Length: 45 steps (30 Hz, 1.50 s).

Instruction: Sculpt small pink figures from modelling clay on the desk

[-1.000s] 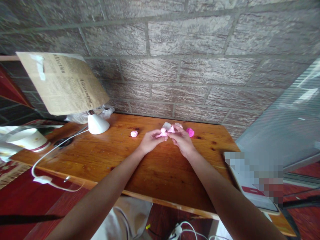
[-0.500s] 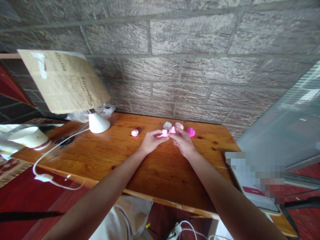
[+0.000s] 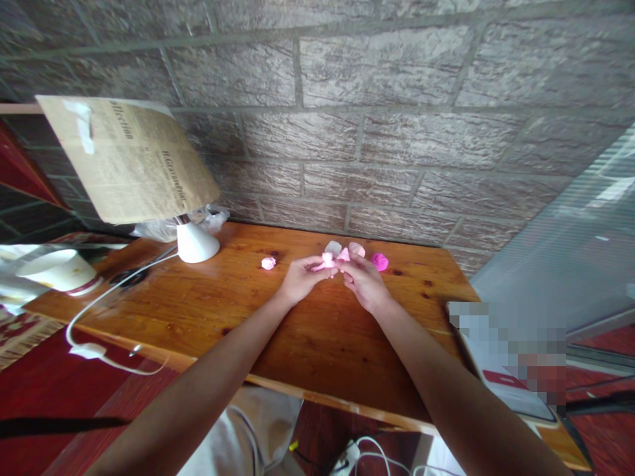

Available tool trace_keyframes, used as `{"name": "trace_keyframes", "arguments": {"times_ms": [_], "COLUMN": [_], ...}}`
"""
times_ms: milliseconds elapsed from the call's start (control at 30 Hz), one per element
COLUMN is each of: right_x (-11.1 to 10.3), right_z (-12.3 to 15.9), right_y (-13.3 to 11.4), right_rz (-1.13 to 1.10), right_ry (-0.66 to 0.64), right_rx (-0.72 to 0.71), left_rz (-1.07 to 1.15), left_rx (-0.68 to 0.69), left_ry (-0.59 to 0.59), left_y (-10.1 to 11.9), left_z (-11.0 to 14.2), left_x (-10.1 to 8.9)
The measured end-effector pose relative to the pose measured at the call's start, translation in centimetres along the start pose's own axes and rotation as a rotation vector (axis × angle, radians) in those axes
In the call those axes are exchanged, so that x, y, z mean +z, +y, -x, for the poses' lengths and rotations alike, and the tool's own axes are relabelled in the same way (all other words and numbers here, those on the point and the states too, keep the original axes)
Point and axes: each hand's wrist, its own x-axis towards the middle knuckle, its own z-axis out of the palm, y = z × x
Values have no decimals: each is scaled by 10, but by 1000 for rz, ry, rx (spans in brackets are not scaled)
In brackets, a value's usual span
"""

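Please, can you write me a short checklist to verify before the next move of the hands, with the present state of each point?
1. Left hand has a hold on the pink piece: ok.
2. Right hand has a hold on the pointed pink piece: ok.
3. Whether these two pieces are joined: cannot tell, too small.
4. Pale pink lump lies apart from the left hand: ok.
5. Magenta lump has ample room from the right hand: not ok, it appears very close.
6. Lamp stands away from both hands: ok.
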Motion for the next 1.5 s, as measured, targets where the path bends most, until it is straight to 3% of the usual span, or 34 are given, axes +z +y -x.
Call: {"name": "trace_keyframes", "arguments": {"times_ms": [700,900,1133,1300,1500], "right_x": [-2,-14,-19,-18,-22], "right_z": [1,-1,1,-2,-6], "right_y": [-3,-12,-17,-14,-6], "right_rz": [26,195,437,482,525], "right_ry": [26,-28,-76,23,64], "right_rx": [5,76,115,121,95], "left_rz": [9,18,-224,-320,-174], "left_rx": [2,38,102,96,56], "left_ry": [-4,22,55,57,42], "left_y": [0,0,-15,-18,-16], "left_z": [-1,-4,-7,-8,-11], "left_x": [1,-3,-10,-12,-15]}}
